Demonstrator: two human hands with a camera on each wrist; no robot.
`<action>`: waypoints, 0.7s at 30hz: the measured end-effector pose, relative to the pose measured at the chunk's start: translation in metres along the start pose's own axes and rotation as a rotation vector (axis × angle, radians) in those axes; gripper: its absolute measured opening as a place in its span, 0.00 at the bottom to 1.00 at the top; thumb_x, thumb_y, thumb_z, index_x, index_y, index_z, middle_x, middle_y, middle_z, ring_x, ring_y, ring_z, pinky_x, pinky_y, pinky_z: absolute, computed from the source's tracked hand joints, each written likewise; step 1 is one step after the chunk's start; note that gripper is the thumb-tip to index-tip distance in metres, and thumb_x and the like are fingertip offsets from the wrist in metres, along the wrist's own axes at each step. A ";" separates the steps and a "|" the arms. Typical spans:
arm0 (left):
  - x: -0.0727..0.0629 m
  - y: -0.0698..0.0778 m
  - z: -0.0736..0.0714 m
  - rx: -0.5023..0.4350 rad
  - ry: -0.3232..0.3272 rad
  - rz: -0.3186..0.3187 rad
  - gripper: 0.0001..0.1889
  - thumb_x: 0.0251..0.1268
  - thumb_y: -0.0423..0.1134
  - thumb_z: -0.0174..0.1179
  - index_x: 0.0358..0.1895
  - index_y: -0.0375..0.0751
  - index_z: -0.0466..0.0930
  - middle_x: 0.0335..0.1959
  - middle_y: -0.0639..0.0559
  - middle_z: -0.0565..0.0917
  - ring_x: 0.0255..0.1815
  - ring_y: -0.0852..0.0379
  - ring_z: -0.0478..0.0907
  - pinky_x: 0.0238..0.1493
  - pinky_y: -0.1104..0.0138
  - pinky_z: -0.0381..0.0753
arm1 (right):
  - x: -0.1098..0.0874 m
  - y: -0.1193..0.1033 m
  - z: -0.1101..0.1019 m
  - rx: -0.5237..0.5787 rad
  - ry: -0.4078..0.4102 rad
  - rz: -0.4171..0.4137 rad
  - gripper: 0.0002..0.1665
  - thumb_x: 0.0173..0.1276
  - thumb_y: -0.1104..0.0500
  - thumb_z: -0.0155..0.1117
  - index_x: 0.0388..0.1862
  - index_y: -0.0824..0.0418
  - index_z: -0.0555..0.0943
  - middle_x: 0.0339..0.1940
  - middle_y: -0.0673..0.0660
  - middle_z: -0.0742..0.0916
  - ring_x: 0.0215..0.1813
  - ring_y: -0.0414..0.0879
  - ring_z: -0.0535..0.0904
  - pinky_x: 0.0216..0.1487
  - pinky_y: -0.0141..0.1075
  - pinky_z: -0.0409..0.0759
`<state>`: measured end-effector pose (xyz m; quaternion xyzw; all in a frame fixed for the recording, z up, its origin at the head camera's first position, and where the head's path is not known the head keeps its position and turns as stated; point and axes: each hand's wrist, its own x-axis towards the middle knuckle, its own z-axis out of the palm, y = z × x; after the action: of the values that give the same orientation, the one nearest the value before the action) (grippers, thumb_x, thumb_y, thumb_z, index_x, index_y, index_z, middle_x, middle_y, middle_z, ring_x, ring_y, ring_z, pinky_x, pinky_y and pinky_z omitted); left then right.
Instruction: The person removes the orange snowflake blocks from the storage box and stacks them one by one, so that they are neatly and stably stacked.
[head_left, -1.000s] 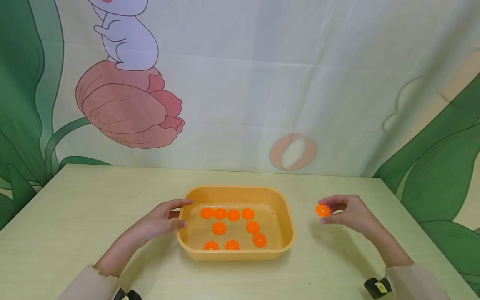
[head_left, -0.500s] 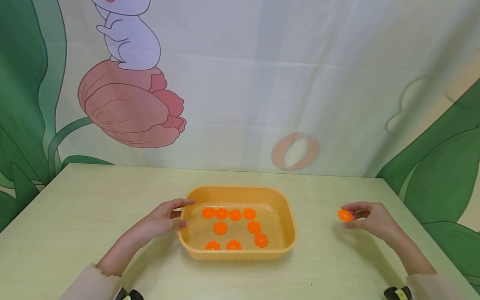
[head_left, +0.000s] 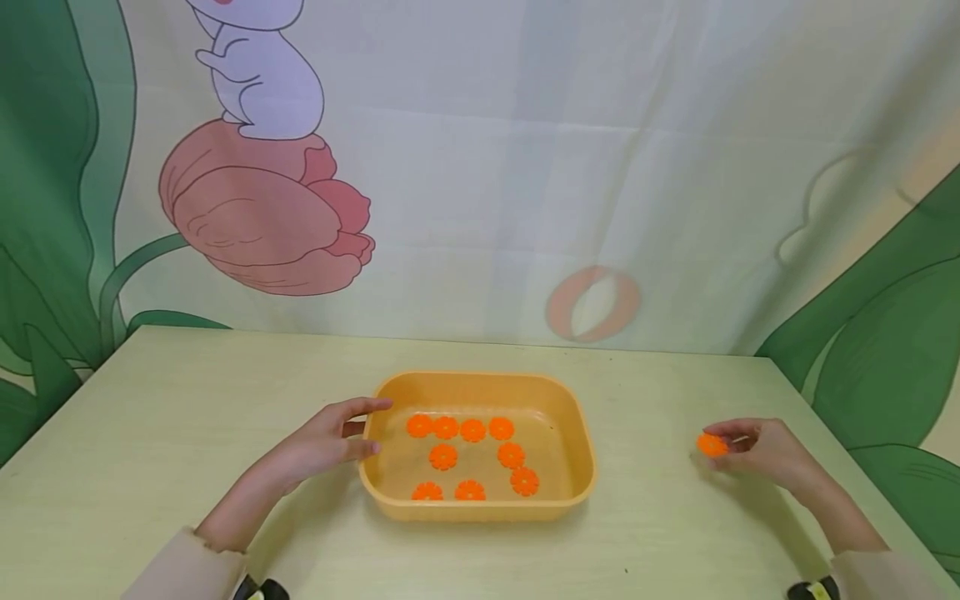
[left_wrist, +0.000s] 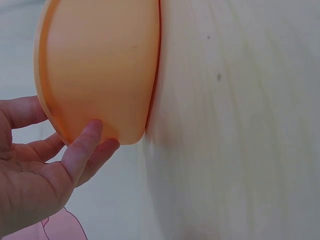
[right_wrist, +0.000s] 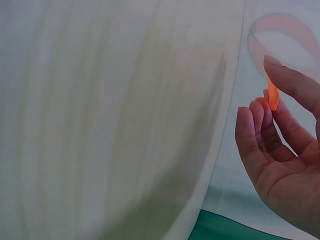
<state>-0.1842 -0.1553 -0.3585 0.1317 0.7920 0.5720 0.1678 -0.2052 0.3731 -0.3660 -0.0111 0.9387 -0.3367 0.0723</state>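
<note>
A yellow-orange plastic basin (head_left: 480, 511) stands on the table, with several orange flower-shaped slices (head_left: 443, 457) lying flat inside. At its left end, my left hand (head_left: 322, 442) grips the rim; the left wrist view shows the fingers round the wall of the basin (left_wrist: 100, 55). Well to the right of the basin, my right hand (head_left: 776, 454) pinches one more orange flower-shaped slice (head_left: 712, 445) between thumb and fingers, low over the table. Edge-on, that same slice (right_wrist: 273, 95) appears thin in the right wrist view.
The pale wooden table (head_left: 622, 533) reaches back to a hanging cloth (head_left: 480, 183) printed with a rabbit, a pink flower and green leaves. Green printed cloth (head_left: 892, 375) also borders the table's right edge.
My right hand has moved right and downward with the slice, away from the basin. My left hand keeps its hold, and the slices in the basin stay as they were.
</note>
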 end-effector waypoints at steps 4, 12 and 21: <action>0.000 0.000 0.000 -0.002 -0.001 0.003 0.28 0.61 0.28 0.54 0.65 0.28 0.58 0.65 0.32 0.59 0.61 0.34 0.62 0.51 0.57 0.75 | -0.001 0.006 -0.003 -0.002 -0.013 -0.006 0.33 0.48 0.57 0.73 0.51 0.72 0.76 0.42 0.59 0.82 0.35 0.38 0.74 0.32 0.31 0.76; 0.001 0.001 0.000 -0.001 0.005 -0.007 0.28 0.60 0.28 0.55 0.64 0.28 0.59 0.65 0.32 0.59 0.62 0.34 0.62 0.52 0.57 0.74 | 0.000 0.018 -0.010 -0.027 -0.033 0.023 0.32 0.49 0.59 0.72 0.51 0.74 0.76 0.43 0.60 0.81 0.36 0.41 0.74 0.32 0.31 0.75; 0.000 0.000 0.000 -0.016 -0.003 0.006 0.28 0.60 0.27 0.55 0.64 0.28 0.58 0.65 0.32 0.59 0.61 0.34 0.62 0.51 0.58 0.75 | 0.003 0.029 -0.013 -0.035 -0.049 0.046 0.31 0.47 0.60 0.73 0.49 0.75 0.76 0.40 0.60 0.81 0.35 0.42 0.73 0.31 0.30 0.75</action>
<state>-0.1847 -0.1555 -0.3587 0.1337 0.7867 0.5788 0.1681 -0.2097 0.4033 -0.3745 0.0009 0.9425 -0.3182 0.1027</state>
